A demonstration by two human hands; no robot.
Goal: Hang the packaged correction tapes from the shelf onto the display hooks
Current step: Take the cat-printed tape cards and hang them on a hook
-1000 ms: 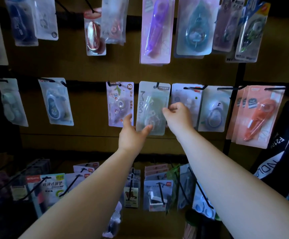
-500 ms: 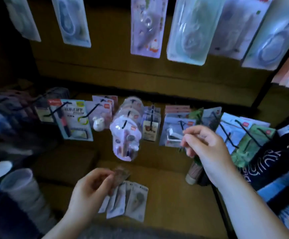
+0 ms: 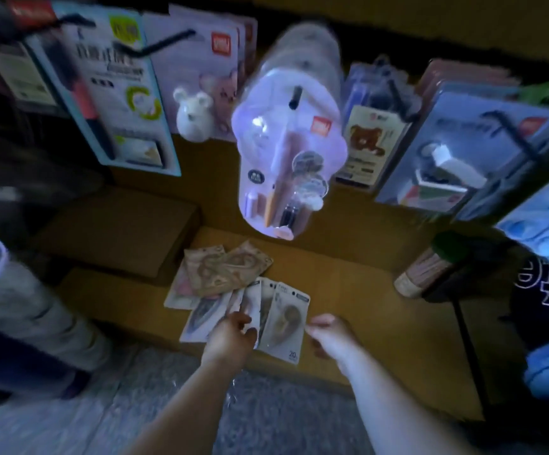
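Several correction tapes (image 3: 285, 320) fanned on the shelf (image 3: 381, 310); left hand (image 3: 230, 338) touches them.

Glossy plastic-fronted card correction tape packs (image 3: 284, 323), matt wooden shelf (image 3: 365, 307), black metal hooks (image 3: 155, 44)

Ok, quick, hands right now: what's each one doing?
Left hand: fingers pinch a correction tape pack.
Right hand: open, loosely curled, holding nothing.

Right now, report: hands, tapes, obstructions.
Left hand on fanned correction tape packs, grip unclear. Right hand empty beside them. Packs flat on shelf. Hanging blister pack overhead, not blocking.
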